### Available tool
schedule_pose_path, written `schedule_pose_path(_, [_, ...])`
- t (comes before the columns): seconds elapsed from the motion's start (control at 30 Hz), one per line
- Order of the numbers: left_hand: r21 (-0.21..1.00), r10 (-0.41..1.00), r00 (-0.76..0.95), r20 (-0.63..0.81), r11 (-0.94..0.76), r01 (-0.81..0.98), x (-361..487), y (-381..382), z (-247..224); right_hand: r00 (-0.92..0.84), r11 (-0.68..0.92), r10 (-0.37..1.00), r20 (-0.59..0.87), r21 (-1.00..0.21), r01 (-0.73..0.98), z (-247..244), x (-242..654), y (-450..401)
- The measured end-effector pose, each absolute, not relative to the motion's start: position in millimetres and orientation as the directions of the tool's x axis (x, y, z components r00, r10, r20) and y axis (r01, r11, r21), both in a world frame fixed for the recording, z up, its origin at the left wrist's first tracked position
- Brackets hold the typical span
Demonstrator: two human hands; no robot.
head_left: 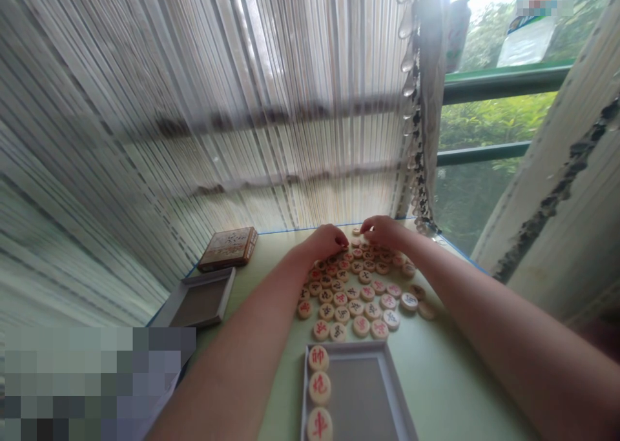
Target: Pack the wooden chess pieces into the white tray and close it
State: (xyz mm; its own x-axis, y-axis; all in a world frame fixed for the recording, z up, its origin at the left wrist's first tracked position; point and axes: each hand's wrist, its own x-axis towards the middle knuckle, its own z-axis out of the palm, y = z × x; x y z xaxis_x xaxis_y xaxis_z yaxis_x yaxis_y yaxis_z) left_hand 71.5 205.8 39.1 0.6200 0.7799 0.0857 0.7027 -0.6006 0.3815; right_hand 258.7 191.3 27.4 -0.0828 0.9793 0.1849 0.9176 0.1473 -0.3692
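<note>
Many round xiangqi pieces (356,307) with red or black characters lie face up in a loose cluster on the pale green table. My left hand (330,241) is at the cluster's far left side, fingers curled together; whatever is in them is hidden. Across a small gap, my right hand (382,230) has its thumb and forefinger bent and apart, close beside a far piece (357,231). Closest to me is an open grey box tray (394,389). Three red pieces stand in a column along its left side, the farthest being a red-marked piece (318,358).
Left of my forearm lie a second grey tray (225,297) and a brown patterned box (227,247). A striped string curtain (271,137) hangs behind the table (271,260). To the right, a window with green bars (504,86) stands beside a beaded curtain edge (416,118).
</note>
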Motion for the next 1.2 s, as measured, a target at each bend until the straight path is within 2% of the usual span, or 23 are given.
schedule_pose_path(0.13, [0.428,0.782,0.612,0.118,-0.596,0.679,70,205,39,-0.165,0.196,0.980,0.116,-0.366,0.910,33,243,185])
schedule_pose_path(0.27, [0.484,0.799,0.573,0.181,-0.580,0.656,67,209,41,-0.167,0.177,0.984,0.059,-0.320,0.931,32,234,185])
schedule_pose_path(0.43, [0.501,0.797,0.525,0.299,-0.600,0.624,66,216,37,-0.124,0.172,0.982,0.143,-0.400,0.900,28,232,187])
schedule_pose_path(0.53, [0.496,0.801,0.502,0.326,-0.597,0.630,67,216,36,-0.140,0.206,0.972,0.190,-0.392,0.897,27,234,187])
schedule_pose_path(0.7, [0.484,0.814,0.490,0.312,-0.580,0.655,69,212,37,-0.148,0.202,0.974,0.169,-0.376,0.904,30,237,188])
schedule_pose_path(0.83, [0.366,0.815,0.467,0.343,-0.574,0.733,68,211,36,-0.077,0.160,0.970,0.229,-0.368,0.916,32,243,190])
schedule_pose_path(0.93, [0.298,0.835,0.479,0.271,-0.546,0.783,69,212,33,0.029,0.056,0.973,0.230,-0.356,0.933,33,250,193])
schedule_pose_path(1.03, [0.303,0.855,0.491,0.169,-0.519,0.800,70,211,32,0.093,-0.022,0.976,0.198,-0.336,0.941,30,257,194])
schedule_pose_path(1.2, [0.302,0.829,0.522,0.200,-0.559,0.772,72,212,31,0.042,0.011,0.987,0.154,-0.325,0.946,22,254,194])
